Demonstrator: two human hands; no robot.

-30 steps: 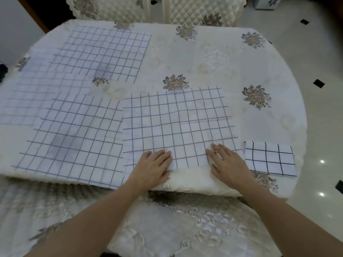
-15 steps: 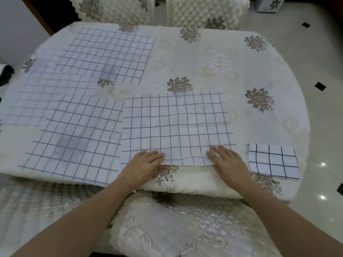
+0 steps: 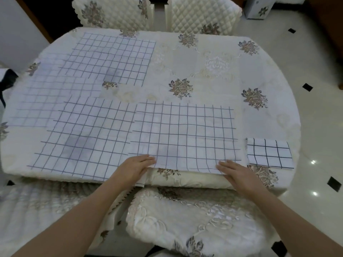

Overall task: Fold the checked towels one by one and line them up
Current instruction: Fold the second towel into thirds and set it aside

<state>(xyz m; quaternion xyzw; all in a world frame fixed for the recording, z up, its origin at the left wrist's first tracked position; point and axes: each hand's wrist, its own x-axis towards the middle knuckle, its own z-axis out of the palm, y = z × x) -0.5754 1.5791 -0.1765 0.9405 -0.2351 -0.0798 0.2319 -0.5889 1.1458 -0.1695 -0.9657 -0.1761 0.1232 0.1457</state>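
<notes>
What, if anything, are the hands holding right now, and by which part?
Nothing is plainly gripped. The left hand and right hand rest straight fingers on the near edge of the middle towel, one by each near corner.

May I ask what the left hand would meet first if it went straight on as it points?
Only the unfolded towel it touches; the left hand points across it toward bare tablecloth, seemingly unobstructed. The folded towel lies off that line.

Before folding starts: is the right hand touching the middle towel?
Touching: head view shows fingers of the right hand lying on the near edge of the middle towel.
</notes>
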